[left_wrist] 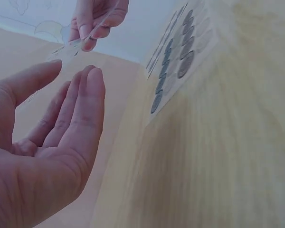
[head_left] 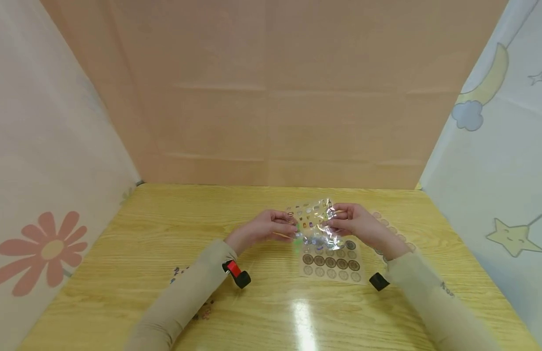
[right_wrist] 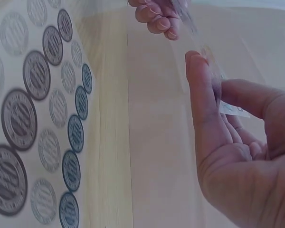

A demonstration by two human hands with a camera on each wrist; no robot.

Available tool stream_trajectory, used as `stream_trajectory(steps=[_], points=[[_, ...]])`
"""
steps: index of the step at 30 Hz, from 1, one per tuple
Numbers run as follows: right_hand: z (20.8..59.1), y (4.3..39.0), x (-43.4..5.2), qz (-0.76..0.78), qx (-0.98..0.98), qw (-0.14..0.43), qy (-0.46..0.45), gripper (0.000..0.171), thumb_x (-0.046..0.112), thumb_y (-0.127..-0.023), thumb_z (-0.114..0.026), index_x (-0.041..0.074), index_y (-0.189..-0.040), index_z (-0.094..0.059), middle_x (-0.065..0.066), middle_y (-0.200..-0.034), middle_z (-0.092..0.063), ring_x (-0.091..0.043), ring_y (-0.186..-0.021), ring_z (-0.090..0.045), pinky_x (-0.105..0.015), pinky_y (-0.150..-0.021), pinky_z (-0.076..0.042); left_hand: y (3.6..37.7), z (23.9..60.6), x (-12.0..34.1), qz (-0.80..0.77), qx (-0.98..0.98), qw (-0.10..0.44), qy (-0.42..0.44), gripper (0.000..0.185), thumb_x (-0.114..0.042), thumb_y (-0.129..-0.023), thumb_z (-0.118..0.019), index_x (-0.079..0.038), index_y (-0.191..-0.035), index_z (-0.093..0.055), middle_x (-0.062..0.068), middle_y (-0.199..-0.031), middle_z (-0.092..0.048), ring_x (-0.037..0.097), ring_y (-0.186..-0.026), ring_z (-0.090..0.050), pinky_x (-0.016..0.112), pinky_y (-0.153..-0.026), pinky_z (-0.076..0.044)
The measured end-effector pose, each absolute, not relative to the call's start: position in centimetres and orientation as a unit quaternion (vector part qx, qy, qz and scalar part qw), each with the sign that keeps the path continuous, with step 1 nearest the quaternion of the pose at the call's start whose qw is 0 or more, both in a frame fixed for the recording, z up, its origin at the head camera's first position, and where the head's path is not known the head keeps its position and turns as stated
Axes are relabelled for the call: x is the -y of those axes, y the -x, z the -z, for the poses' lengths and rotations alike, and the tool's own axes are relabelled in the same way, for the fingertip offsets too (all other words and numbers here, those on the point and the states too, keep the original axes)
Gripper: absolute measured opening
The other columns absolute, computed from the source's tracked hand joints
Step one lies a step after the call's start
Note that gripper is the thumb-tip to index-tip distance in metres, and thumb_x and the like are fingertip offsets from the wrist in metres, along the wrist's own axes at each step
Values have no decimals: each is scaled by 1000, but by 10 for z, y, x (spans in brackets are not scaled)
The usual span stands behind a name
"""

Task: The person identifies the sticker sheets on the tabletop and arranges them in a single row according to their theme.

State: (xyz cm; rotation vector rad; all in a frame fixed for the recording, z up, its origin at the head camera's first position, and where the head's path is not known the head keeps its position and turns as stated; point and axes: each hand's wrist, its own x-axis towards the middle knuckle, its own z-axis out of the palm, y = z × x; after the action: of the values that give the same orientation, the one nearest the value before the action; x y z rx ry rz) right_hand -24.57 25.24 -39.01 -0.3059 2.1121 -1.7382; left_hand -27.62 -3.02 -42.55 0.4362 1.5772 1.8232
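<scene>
A clear, shiny sticker sheet [head_left: 309, 217] printed with rows of tiny coloured pictures is held up above the table. My left hand [head_left: 271, 225] pinches its left edge between thumb and fingers. On the other side my right hand [head_left: 357, 225] grips the right edge, thumb toward me; the right wrist view shows the thin film [right_wrist: 232, 109] between thumb and fingers. Beneath the hands lies a pale sheet of round stickers [head_left: 331, 270], with dark and light rows of circles. Its upper part is hidden behind the clear sheet.
A second sheet of round stickers [head_left: 410, 246] lies partly under my right forearm. Small coloured pieces [head_left: 179, 272] and more bits [head_left: 206, 311] lie beside my left forearm. A peach backdrop [head_left: 266, 122] closes off the table's far edge, with patterned cloths at both sides.
</scene>
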Motion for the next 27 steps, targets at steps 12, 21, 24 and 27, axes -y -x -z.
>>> stream_trajectory(steps=[12, 21, 24, 27], points=[[390, 224, -228, 618, -750, 202, 120, 40, 10, -92, -65, -8, -124, -48, -16, -107, -68, -22, -85, -67, -35, -71, -58, 244, 418, 58, -714, -628, 283, -125, 30, 2, -90, -63, 11, -118, -57, 14, -100, -69, 19, -82, -68, 42, -82, -55], [390, 210, -204, 652, -707, 236, 140, 43, 2, -94, -60, -13, -130, -42, -21, -105, -66, -24, -86, -69, -42, -77, -57, 228, 413, 86, -708, -665, 225, -84, 27, -3, -87, -70, 5, -111, -62, 14, -97, -69, 22, -84, -69, 39, -77, -58], [392, 204, -194, 664, -689, 255, 143, 42, 0, -93, -59, -14, -128, -41, -23, -105, -66, -25, -87, -69, -42, -78, -57, 218, 418, 95, -700, -678, 214, -67, 28, -5, -85, -72, 5, -109, -62, 13, -93, -69, 22, -84, -69, 40, -77, -58], [396, 199, -183, 666, -679, 276, 138, 40, -1, -93, -60, -13, -127, -43, -25, -105, -65, -25, -88, -69, -41, -78, -57, 206, 425, 103, -698, -685, 204, -45, 27, -4, -84, -73, 6, -107, -63, 13, -90, -69, 23, -83, -69, 41, -76, -58]])
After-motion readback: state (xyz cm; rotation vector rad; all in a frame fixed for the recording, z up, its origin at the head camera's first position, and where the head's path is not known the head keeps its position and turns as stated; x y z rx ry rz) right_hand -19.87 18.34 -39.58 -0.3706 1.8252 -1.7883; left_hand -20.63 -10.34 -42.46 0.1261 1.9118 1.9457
